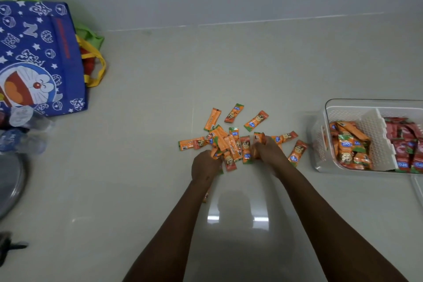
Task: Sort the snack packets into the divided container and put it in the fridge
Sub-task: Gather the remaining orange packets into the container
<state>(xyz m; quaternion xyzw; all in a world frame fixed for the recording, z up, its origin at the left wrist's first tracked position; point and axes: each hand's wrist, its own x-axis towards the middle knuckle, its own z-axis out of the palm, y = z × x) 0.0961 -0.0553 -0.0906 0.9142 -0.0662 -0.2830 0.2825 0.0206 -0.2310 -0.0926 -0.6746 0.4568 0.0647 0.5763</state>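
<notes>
Several orange snack packets (231, 139) lie scattered on the pale floor in front of me. My left hand (205, 165) curls round a few packets at the near left of the pile. My right hand (267, 150) grips packets at the pile's near right side. At the right stands the clear divided container (320, 142); a white divider (375, 139) splits it. Its left compartment holds orange packets (350, 144), its right one red packets (405, 144).
A blue cartoon-print bag (39, 57) with yellow handles stands at the far left by the wall, green fabric behind it. Plastic bottles (25, 130) and a round metal lid (9, 181) lie at the left edge. A clear lid edge (417, 190) shows under the container.
</notes>
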